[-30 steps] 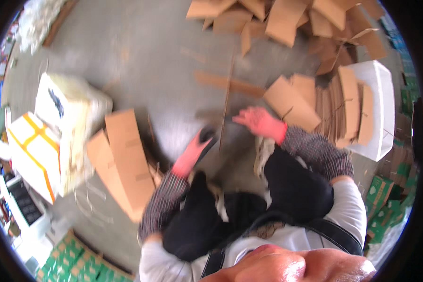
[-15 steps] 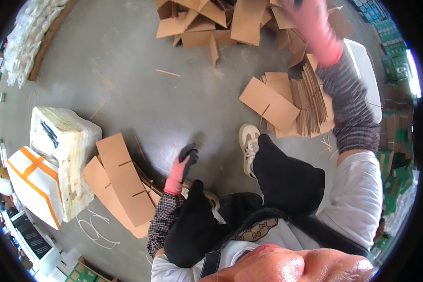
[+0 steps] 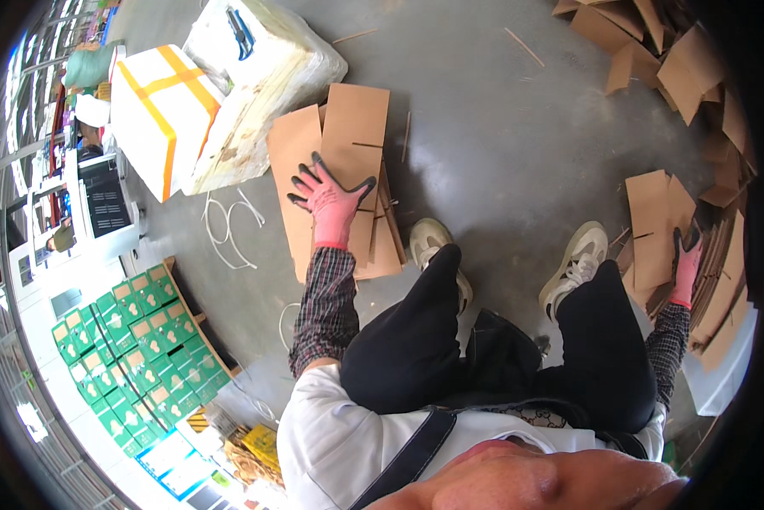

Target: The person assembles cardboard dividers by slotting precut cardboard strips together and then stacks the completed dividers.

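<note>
My left hand [image 3: 331,204], in a pink glove with dark fingertips, has its fingers spread over slotted flat cardboard pieces [image 3: 356,110] at the left. These brown strips lie overlapped in a small pile; nothing is gripped there. On the right, my right hand [image 3: 689,259], gloved the same way, reaches down at the edge of another slotted cardboard piece [image 3: 650,208]. Its thumb and fingers look apart, though part of the hand is hard to make out. Beside it a row of cardboard sheets [image 3: 718,285] stands on edge.
White foam boxes stand at left, the front one [image 3: 165,102] taped orange; a blue cutter [image 3: 239,34] lies on the other. Loose folded cardboard [image 3: 688,72] is heaped far right. Green cartons [image 3: 144,340] are stacked lower left. White strapping [image 3: 233,229] and my shoes [image 3: 575,263] are on the floor.
The view has turned toward the left. My left hand has moved onto the left cardboard pile and spread its fingers. My right hand has come down from the far heap to the right stack.
</note>
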A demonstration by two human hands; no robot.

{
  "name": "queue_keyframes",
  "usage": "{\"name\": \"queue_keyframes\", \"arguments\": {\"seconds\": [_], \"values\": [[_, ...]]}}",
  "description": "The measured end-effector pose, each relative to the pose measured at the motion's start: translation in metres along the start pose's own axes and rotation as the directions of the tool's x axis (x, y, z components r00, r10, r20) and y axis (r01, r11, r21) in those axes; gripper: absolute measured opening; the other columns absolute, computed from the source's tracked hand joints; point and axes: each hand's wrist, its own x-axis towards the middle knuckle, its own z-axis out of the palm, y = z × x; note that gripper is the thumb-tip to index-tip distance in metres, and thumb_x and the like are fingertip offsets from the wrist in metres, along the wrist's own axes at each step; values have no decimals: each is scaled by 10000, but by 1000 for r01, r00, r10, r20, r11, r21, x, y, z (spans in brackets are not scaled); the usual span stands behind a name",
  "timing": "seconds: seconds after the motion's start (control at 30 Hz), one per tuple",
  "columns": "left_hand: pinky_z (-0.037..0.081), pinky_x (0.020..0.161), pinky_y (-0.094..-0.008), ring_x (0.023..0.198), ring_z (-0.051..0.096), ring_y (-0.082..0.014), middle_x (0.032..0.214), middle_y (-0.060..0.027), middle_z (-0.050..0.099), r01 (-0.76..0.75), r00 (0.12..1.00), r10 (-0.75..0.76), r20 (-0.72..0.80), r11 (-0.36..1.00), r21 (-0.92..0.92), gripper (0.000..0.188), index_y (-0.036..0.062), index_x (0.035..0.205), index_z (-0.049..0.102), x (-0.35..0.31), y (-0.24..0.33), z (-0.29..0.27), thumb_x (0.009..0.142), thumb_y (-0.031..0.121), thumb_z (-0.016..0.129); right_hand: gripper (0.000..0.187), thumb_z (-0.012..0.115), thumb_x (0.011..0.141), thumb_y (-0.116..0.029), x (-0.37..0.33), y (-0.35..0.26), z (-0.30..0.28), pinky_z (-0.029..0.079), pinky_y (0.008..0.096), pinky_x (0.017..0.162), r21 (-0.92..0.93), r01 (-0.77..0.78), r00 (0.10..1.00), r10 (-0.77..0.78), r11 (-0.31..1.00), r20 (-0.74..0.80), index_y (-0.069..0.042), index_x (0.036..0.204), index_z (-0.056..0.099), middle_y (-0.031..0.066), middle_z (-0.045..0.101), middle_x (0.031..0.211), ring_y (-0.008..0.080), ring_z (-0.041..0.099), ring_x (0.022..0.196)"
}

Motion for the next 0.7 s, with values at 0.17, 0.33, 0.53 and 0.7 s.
{"name": "queue_keyframes", "arguments": {"seconds": [0.17,0.33,0.53,0.7], "values": [[258,985,-545,1207,341,-354,1307,-196,360,104,992,-105,69,994,21,1078,120,1380,208,16,23,-12,536,462,784,632,653,782,-301,-26,-54,-13,363,380,957,-369,25,977,56,929,208,-8,1279,395,196,480,1216,314,451,1142],[428,883,-337,1029,534,-283,1183,-156,509,-41,986,150,71,637,-770,657,38,1296,369,20,18,-9,732,151,687,403,549,863,-153,1,-7,-57,394,275,899,492,-209,943,40,845,332,19,1219,468,149,548,1152,190,516,1055],[432,864,-264,1018,524,-179,1160,-98,520,391,678,690,252,-49,-919,610,51,1348,289,-32,173,-50,823,107,594,387,576,841,-149,-11,-238,-38,404,284,884,570,-118,964,-45,813,263,32,1171,488,127,574,1106,178,522,1013],[224,1066,-334,1338,169,-284,1462,-174,84,368,483,815,319,142,-919,766,27,1389,163,-54,220,57,827,304,602,407,643,798,-111,-60,-301,6,409,264,845,866,-302,865,-266,399,425,33,1141,476,82,573,1052,125,503,963]]}}
